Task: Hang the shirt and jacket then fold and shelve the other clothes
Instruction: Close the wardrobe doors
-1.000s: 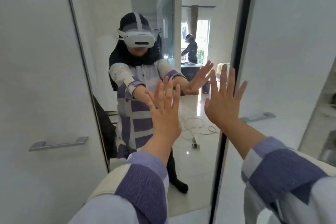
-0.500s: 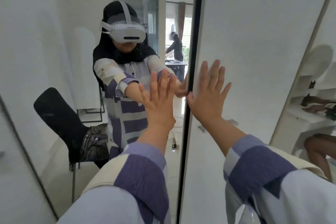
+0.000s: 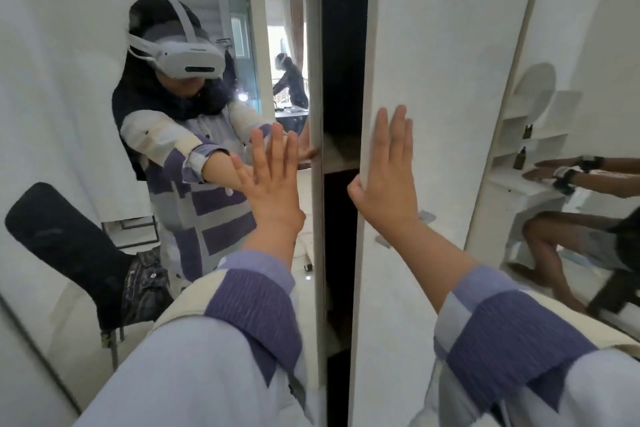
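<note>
Both hands lie flat with straight fingers: the right hand (image 3: pixel 388 180) presses the white door (image 3: pixel 436 80), thumb hooked round its edge, and the left hand (image 3: pixel 273 180) rests flat on the mirrored door (image 3: pixel 69 45). A dark gap (image 3: pixel 341 80) now stands between doors that met half a second ago, showing a shelf (so the wardrobe is opening). In the mirror, a dark jacket (image 3: pixel 145 288) hangs over a chair (image 3: pixel 59 236); I see no shirt.
</note>
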